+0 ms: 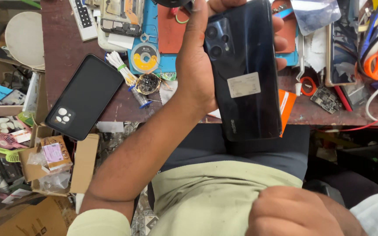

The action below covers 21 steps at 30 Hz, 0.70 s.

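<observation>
Left hand [197, 65] grips phone [246, 70] upright, back outward, long axis vertical; right hand [294, 212], fisted and empty, rests well below.

A single camera worn on the person's head looks steeply down from just above the lap, facing the near edge of the cluttered counter [66, 48]. It sits close: the dark phone [243, 70], raised in the left hand [197, 65], fills the middle of the frame. Left of the phone the counter edge and boxes on the floor show; below it, the lap.
</observation>
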Each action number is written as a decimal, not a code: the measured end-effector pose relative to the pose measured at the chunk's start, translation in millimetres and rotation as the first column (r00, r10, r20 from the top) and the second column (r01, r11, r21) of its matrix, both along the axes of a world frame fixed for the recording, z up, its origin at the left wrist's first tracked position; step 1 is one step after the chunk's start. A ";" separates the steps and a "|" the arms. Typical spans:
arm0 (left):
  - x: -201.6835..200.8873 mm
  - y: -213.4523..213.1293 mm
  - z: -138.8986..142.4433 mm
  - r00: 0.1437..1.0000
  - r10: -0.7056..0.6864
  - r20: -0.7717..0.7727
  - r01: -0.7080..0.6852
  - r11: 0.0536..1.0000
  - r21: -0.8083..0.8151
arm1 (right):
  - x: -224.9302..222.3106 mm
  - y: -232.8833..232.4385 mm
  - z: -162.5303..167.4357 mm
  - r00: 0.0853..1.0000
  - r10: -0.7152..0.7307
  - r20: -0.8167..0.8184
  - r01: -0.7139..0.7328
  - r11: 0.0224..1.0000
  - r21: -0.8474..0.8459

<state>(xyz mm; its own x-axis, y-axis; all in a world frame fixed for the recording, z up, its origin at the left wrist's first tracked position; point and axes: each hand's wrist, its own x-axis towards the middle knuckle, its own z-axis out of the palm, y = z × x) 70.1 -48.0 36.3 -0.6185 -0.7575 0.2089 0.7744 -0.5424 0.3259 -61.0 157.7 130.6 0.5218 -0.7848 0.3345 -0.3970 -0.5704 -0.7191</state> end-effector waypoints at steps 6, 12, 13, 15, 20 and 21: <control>0.5 -9.5 3.3 0.987 -0.047 -0.155 0.032 0.995 -0.098 | 2.6 -17.4 11.9 0.992 -0.042 0.120 -0.026 0.858 0.513; 2.3 -4.8 -6.8 1.000 0.002 0.016 -0.002 1.000 -0.028 | 5.5 -12.1 -8.8 0.998 0.001 0.064 -0.008 0.994 0.105; -2.0 -4.7 -4.6 0.999 0.018 0.037 -0.019 0.999 0.030 | 3.3 -15.1 -6.7 0.997 -0.036 0.072 0.028 0.993 0.116; -5.6 -1.4 4.9 0.993 0.000 0.118 -0.023 0.981 0.195 | 7.8 -20.8 5.1 0.990 -0.115 0.086 0.100 0.981 0.164; -12.8 -7.6 28.9 0.912 0.136 0.388 -0.221 0.958 0.182 | -2.1 -63.8 19.7 0.822 -0.524 -0.223 0.472 0.846 -0.249; -12.5 -3.9 27.2 0.886 0.163 0.433 -0.267 0.945 0.190 | -7.0 -64.0 15.8 0.773 -0.549 -0.316 0.521 0.835 -0.177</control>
